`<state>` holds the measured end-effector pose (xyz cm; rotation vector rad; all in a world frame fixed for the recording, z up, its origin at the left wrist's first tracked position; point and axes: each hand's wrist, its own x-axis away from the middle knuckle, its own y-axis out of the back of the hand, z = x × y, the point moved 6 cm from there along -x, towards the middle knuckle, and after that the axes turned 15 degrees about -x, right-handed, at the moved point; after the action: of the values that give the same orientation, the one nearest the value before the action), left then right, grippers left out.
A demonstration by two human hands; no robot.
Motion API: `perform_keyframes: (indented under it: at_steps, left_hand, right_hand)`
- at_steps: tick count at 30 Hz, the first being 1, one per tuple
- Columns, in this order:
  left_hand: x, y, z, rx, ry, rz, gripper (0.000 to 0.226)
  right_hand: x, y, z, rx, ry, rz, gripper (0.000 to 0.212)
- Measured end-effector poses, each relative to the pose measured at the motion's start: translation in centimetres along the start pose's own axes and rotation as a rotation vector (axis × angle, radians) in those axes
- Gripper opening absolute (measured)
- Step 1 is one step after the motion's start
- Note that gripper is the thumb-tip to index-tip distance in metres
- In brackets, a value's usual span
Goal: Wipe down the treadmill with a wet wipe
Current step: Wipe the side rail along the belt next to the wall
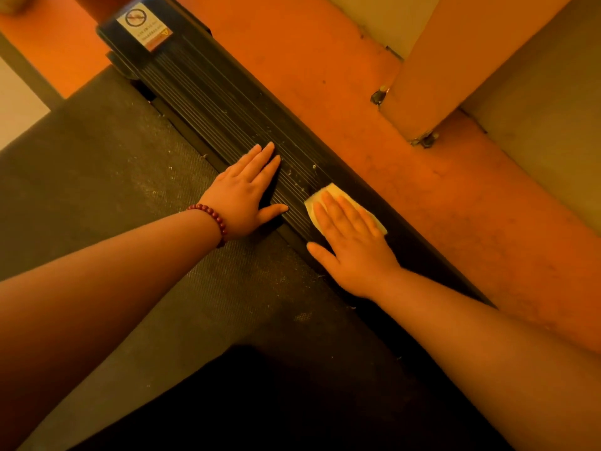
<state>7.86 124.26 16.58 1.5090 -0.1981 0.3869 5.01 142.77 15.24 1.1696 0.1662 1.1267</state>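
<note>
The treadmill's black ribbed side rail [208, 92] runs diagonally from the top left toward the lower right, beside the dark grey belt [113, 190]. My right hand [348, 242] lies flat with straight fingers on a pale wet wipe [328, 192], pressing it onto the rail. My left hand [247, 193], with a red bead bracelet on the wrist, rests flat on the rail just left of the wipe, fingers straight. Pale specks of dust and lint dot the rail and the belt's edge.
A white warning sticker [143, 24] sits at the rail's far end. Orange floor [406, 177] borders the rail on the right. A wide beam or post [432, 76] with metal brackets stands on that floor at the upper right.
</note>
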Motion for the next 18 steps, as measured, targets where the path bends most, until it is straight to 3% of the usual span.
perform_keyframes:
  at_steps: [4,11,18]
  left_hand:
    - [-0.5,0.6,1.4,-0.056,0.024,0.024,0.084]
    - [-0.6,-0.8,2.0,-0.091,-0.060,0.108,0.084]
    - [-0.8,-0.9,2.2,-0.134,-0.088,0.127,0.082]
  right_hand:
    - [-3.8,1.6,0.9,0.022,0.052,0.001,0.068]
    - [1.8,-0.9,-1.1,0.070,0.113,0.019,0.073]
    - [-3.1,0.2,2.5,0.082,0.156,0.027,0.073]
